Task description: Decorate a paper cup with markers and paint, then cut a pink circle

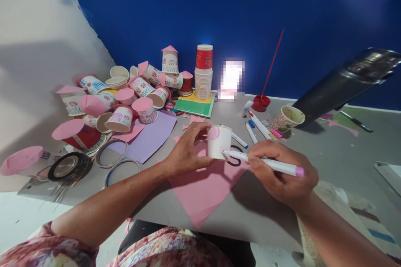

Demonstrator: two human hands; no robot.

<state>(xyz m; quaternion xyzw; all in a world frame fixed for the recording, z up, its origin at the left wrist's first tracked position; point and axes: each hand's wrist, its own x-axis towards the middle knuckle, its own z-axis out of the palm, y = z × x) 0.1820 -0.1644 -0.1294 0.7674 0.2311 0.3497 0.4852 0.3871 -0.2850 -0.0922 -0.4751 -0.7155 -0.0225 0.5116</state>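
A white paper cup (219, 144) with a pink patch drawn near its rim is held upright between the thumb and fingers of my left hand (189, 148). My right hand (282, 171) grips a white marker (275, 164) with a pink end. The marker's tip is at the lower right of the cup's side. Beneath the cup lies a pink paper sheet (197, 194) on the grey table. Black scissor handles (236, 156) show partly behind the marker, between the two hands.
Many decorated cups (120, 119) with pink paper tops crowd the left, by purple paper (150, 139) and tape rolls (111, 153). Stacked cups (203, 83) stand at the back. Markers (260, 125), a patterned cup (286, 121), a red pot (261, 103) and a black bottle (338, 87) are right.
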